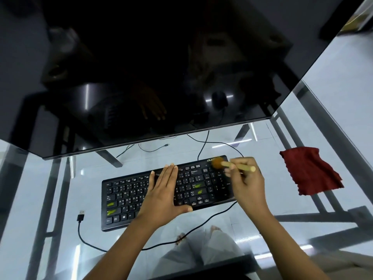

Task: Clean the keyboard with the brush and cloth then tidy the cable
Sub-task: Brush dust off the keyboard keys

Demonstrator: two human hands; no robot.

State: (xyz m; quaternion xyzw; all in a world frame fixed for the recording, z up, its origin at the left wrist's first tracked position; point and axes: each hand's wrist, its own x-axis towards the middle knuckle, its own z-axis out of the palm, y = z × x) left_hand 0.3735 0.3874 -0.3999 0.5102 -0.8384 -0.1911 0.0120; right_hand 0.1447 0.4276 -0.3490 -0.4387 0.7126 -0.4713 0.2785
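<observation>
A black keyboard (129,197) lies on the glass table, with green marks on a few keys. My left hand (163,195) rests flat on its middle, fingers together, pressing it down. My right hand (247,184) grips a small wooden-handled brush (219,162), whose brown bristles touch the keyboard's far right corner near the logo. The keyboard's black cable (80,235) loops across the table in front of it and ends in a loose USB plug (81,214) at the left. A dark red cloth (308,170) lies crumpled to the right of the keyboard.
A large dark monitor (161,67) hangs over the far half of the glass table (40,188). Thin black wires (203,142) trail behind the keyboard. Metal frame bars and the person's legs show through the glass.
</observation>
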